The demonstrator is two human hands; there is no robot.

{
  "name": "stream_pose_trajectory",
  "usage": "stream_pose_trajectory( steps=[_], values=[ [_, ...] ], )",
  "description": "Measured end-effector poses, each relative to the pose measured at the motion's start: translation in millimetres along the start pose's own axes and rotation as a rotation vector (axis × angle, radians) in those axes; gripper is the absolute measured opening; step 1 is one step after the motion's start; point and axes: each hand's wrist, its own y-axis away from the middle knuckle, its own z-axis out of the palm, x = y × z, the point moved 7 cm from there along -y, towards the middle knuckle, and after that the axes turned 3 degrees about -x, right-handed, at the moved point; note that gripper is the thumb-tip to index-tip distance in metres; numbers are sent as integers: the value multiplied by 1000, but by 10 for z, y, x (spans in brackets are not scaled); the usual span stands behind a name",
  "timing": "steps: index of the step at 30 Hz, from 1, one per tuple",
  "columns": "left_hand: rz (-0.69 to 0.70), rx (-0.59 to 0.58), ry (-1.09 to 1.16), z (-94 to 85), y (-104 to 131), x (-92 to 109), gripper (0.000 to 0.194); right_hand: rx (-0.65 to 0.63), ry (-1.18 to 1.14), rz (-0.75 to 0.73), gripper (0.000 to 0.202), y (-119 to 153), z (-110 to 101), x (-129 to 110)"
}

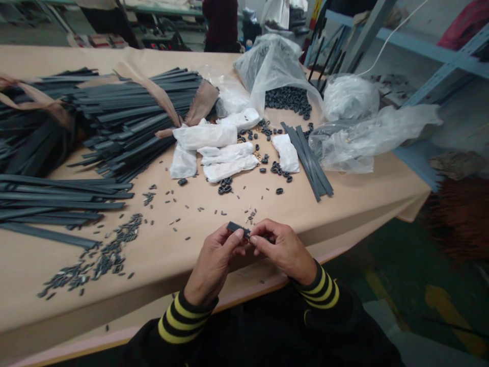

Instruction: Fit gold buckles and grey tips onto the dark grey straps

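Close to the table's front edge, my left hand [219, 253] pinches a dark strap [235, 227] whose short flat end sticks out past the thumb. My right hand [281, 246] meets it from the other side, its thumb and fingertips closed at a small metallic-looking piece on the strap. That piece is too small to name, and part of the strap is hidden by my fingers. Just beyond my hands lie several tiny dark pieces [251, 216]. Farther off are dark oval loops [225, 185] and white paper-like packets [229, 162].
Bundles of long dark strips [130, 112] cover the left of the brown-covered table [164, 265], with a pile of small dark pieces [110, 255] in front. At the back, a clear plastic bag [267, 66] spills dark loops. Loose strips [309, 163] lie at right; shelving [424, 46] stands beyond.
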Motion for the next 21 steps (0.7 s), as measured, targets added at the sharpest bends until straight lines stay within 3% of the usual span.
stream_pose_trajectory(
  steps=[8,16,21],
  values=[
    [133,12,-353,-20,-8,65,16,46,15,51,5,0,-18,35],
    [76,-28,-120,11,-11,107,15,-121,-395,63,19,15,79,114],
    [105,-32,-194,28,-2,91,14,-102,-349,105,18,-17,74,201]
  ],
)
